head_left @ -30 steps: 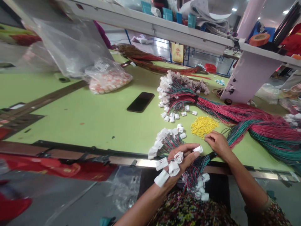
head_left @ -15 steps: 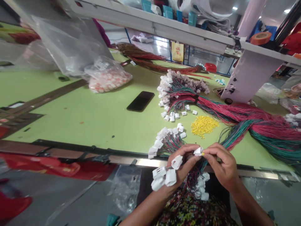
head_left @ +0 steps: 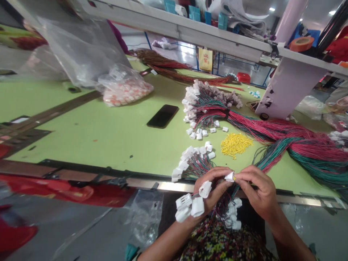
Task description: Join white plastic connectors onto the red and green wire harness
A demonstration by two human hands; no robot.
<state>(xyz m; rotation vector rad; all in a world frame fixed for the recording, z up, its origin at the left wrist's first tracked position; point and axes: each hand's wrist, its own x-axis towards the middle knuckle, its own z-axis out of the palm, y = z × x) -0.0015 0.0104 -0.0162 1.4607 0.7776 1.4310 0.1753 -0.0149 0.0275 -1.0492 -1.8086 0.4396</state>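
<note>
My left hand (head_left: 210, 188) is closed round a bundle of red and green wires ending in white plastic connectors (head_left: 191, 204), and its fingertips hold one white connector (head_left: 229, 177) up. My right hand (head_left: 257, 190) pinches a small yellow piece (head_left: 234, 178) against that connector's end. More white connectors (head_left: 233, 214) hang below my hands over my patterned lap. A pile of small yellow pieces (head_left: 235, 144) lies on the green table (head_left: 114, 134) just beyond my hands.
A group of wired connectors (head_left: 191, 159) lies at the table's near edge. A big harness of red and green wires (head_left: 285, 137) stretches right, with many connectors (head_left: 206, 99) at its end. A black phone (head_left: 162, 116), a bag of parts (head_left: 123, 88) and a shelf (head_left: 217, 36) stand farther back.
A second ago my right hand was at the yellow pile on the table. It came back to my left hand with a yellow piece and now presses it at the held connector.
</note>
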